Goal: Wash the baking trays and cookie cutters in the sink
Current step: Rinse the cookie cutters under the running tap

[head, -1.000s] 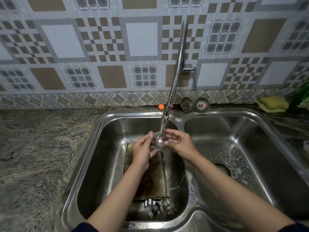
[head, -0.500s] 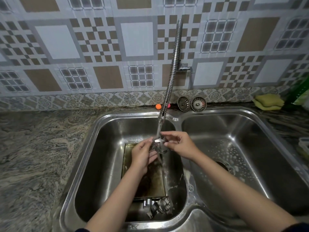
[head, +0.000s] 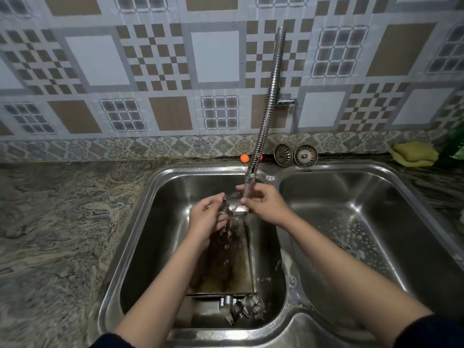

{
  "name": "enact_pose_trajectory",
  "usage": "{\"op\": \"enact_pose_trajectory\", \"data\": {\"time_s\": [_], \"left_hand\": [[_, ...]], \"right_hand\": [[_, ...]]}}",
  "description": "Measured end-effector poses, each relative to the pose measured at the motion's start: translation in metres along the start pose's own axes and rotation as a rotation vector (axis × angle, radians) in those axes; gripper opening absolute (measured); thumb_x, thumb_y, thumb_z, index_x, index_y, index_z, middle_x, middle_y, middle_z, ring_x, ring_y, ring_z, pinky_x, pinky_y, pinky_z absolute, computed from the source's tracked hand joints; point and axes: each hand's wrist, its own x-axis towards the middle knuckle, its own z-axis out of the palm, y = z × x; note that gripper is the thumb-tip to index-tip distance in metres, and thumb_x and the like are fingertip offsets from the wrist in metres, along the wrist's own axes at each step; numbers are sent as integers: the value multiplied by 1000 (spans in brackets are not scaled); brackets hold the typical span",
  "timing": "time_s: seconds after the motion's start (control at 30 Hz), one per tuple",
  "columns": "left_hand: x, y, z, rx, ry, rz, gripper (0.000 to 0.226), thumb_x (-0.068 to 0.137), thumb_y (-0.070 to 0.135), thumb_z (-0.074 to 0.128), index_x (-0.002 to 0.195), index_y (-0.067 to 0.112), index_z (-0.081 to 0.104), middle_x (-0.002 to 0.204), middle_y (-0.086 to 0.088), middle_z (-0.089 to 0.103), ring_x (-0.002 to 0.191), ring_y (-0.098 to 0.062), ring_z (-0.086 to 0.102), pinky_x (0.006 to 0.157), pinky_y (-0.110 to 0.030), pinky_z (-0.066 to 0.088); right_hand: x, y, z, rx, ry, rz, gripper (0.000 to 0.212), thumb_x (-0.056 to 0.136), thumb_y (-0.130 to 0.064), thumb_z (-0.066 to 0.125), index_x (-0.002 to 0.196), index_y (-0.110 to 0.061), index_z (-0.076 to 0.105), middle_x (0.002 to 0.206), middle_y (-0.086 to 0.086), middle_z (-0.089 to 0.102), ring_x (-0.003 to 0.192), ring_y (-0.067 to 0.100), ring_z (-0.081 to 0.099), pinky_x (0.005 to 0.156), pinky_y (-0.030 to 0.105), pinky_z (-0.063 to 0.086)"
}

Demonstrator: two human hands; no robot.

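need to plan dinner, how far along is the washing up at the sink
Nothing shows as finished or set aside yet. In hand: the left hand and right hand hold one metal cookie cutter under water running from the faucet. Left: the stained baking tray lying in the left basin and a cluster of cookie cutters at its near end.

Both forearms reach forward and converge. The left hand [head: 209, 217] curls its fingers in a grip on a small metal piece; the right hand [head: 263, 205] pinches it, apparently between thumb and fingertips.
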Motion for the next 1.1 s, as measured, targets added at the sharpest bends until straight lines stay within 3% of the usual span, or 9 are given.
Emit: {"op": "enact_pose_trajectory", "data": {"time_s": [0.07, 0.17, 0.23, 0.37, 0.5, 0.73, 0.9, 1.0, 1.1], "left_hand": [[-4, -3, 4, 50, -64, -11, 16, 95, 21, 54, 105, 23, 66, 104, -3, 68, 92, -23, 68, 73, -27, 56], [-14, -17, 6, 177, -126, -24, 15, 94, 20, 54, 102, 24, 66, 99, -3, 71, 88, -14, 68, 67, -22, 51], [-23, -35, 0, 360, -170, -42, 15, 94, 19, 54, 104, 19, 66, 97, -4, 71, 83, -13, 66, 63, -20, 50], [-41, -76, -23, 709, -469, -261, 13, 92, 18, 58, 97, 11, 68, 97, -12, 71, 82, -18, 65, 79, -33, 54], [-50, -106, -31, 1094, -762, -312, 22, 90, 24, 59, 104, 11, 70, 106, -5, 69, 90, -14, 63, 82, -26, 54], [-50, -125, -11, 1336, -785, -36, 25, 89, 22, 60, 112, 21, 68, 113, 0, 68, 99, -17, 65, 83, -28, 53], [-48, -134, -2, 1509, -748, 77, 19, 83, 18, 61, 100, 15, 70, 99, -7, 71, 95, -23, 65, 76, -27, 48], [-49, -137, 4, 1563, -694, 147, 18, 83, 14, 58, 97, 11, 69, 97, -12, 70, 92, -28, 65, 76, -31, 50], [-47, -143, 7, 1506, -630, 157, 16, 83, 9, 56, 92, 11, 70, 94, -12, 71, 90, -28, 66, 77, -31, 51]], "right_hand": [[-9, -3, -15, 14, 47, -3, 32, 84, 4, 64, 107, -17, 64, 87, -1, 65, 70, -3, 63, 67, 13, 51], [-32, -3, -42, -14, 103, -27, 33, 83, 4, 65, 106, -20, 65, 98, 13, 66, 88, 19, 67, 84, 26, 55], [-51, 3, -60, -27, 126, -11, 32, 84, 4, 64, 110, -13, 66, 102, 19, 67, 93, 25, 66, 82, 24, 55], [-95, 24, -96, -108, 170, 71, 32, 84, 6, 62, 111, -11, 64, 94, 8, 68, 81, 8, 69, 74, 10, 51], [-123, 72, -121, -433, 165, 264, 26, 83, 1, 65, 105, -13, 66, 82, -2, 64, 74, 16, 63, 70, 19, 50], [-133, 134, -98, -829, -259, 547, 19, 83, -7, 51, 91, -20, 61, 95, 6, 64, 94, 23, 62, 77, 28, 48], [-129, 136, -83, -859, -413, 674, 33, 82, -7, 55, 114, -16, 57, 105, 7, 60, 77, 16, 58, 49, 15, 43], [-126, 135, -86, -891, -408, 650, 43, 86, -14, 59, 128, -15, 54, 126, 5, 59, 110, 19, 58, 78, 16, 41], [-125, 131, -93, -854, -352, 646, 43, 87, -16, 60, 130, -16, 53, 128, 4, 59, 117, 20, 55, 89, 21, 40]]}}
